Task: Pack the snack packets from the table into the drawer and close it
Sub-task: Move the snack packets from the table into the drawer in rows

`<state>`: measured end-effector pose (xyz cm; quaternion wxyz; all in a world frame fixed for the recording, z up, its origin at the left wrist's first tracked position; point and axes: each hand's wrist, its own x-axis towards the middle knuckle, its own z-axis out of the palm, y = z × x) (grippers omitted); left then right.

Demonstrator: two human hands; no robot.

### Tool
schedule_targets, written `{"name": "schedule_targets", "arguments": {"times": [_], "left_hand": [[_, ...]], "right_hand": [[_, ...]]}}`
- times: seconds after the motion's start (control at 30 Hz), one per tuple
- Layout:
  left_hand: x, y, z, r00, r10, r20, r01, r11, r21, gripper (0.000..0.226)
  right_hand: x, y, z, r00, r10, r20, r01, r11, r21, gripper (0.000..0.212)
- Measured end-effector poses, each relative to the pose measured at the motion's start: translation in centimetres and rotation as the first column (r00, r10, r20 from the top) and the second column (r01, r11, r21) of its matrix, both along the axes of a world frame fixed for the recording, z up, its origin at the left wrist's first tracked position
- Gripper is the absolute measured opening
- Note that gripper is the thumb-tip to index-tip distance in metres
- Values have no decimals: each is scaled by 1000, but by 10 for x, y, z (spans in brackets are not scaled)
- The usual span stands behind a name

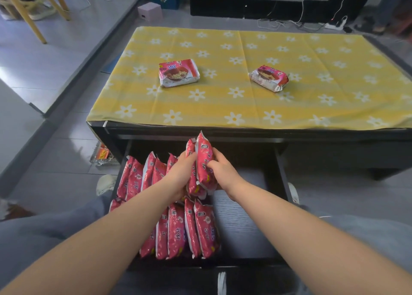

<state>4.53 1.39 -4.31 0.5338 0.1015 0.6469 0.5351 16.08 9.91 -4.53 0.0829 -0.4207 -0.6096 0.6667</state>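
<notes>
The dark drawer [240,225] under the table stands pulled out. Several pink snack packets stand on edge in two rows along its left side, a back row [138,176] and a front row [189,230]. My right hand [223,172] grips an upright pink packet [205,161] at the right end of the back row. My left hand [181,172] presses on the packet just left of it [191,148]. Two more pink packets lie flat on the yellow flowered tablecloth [245,107], one at centre left [178,72] and one at right [268,78].
The drawer's right half shows bare grey floor. A glass tray [102,156] with small items sits on the floor left of the drawer. My knees flank the drawer front. Wooden chair legs [31,15], a pink box [149,11] and a black cabinet [278,0] stand beyond the table.
</notes>
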Motion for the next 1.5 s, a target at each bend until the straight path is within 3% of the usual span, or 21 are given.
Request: {"name": "schedule_targets", "arguments": {"times": [0.1, 0.23, 0.4, 0.53, 0.63, 0.67, 0.73, 0.83, 0.93, 1.0, 1.1, 1.2, 1.33, 1.43, 1.5], "left_hand": [[5, 10, -11, 946, -199, -256, 160, 973, -166, 59], [5, 17, -29, 939, -241, -248, 195, 961, -194, 50], [2, 24, -48, 868, -291, -402, 160, 931, -327, 45], [-10, 20, -48, 623, -436, -650, 150, 881, -448, 47], [-31, 12, -42, 247, -494, -834, 140, 870, -473, 56], [-41, 10, -41, 125, -538, -833, 120, 842, -526, 58], [-61, 5, -40, 20, -673, -739, 79, 738, -670, 67], [-82, -8, -46, -1, -818, -575, 123, 570, -812, 80], [-84, -24, -48, 21, -849, -528, 212, 520, -828, 85], [-79, -32, -48, 71, -847, -527, 241, 527, -815, 87], [-72, -42, -47, 44, -846, -532, 224, 527, -820, 90], [-72, -44, -44, 75, -838, -541, 246, 541, -804, 89], [-68, -48, -41, 99, -786, -611, 213, 616, -758, 87], [-64, -46, -34, 90, -723, -685, 168, 689, -705, 78], [-63, -42, -24, 92, -660, -746, 158, 749, -643, 68]], "right_hand": [[8, 8, -13, 999, -37, 37, 38, 999, -24, 52], [12, 14, -29, 994, -44, 97, 48, 998, -39, 55], [4, 6, -49, 977, 126, 172, -116, 991, -66, 57], [-14, -8, -67, 959, 136, 247, -134, 991, -28, 74], [-23, -15, -76, 923, 127, 363, -134, 991, -8, 83], [-24, -17, -79, 921, 121, 370, -128, 992, -6, 87], [-26, -19, -83, 924, 101, 368, -108, 994, -1, 102], [-25, -23, -89, 905, 140, 402, -167, 985, 34, 134], [-29, -24, -95, 878, 127, 462, -182, 980, 76, 143], [-33, -26, -97, 856, 98, 507, -174, 979, 104, 144], [-36, -29, -100, 838, 89, 539, -179, 977, 116, 147], [-33, -26, -102, 823, 115, 556, -200, 975, 95, 148], [-29, -19, -94, 838, 141, 527, -207, 976, 68, 143], [-27, -15, -73, 875, 117, 471, -238, 949, 208, 124], [-24, -11, -53, 865, 103, 491, -318, 870, 377, 107]]}}
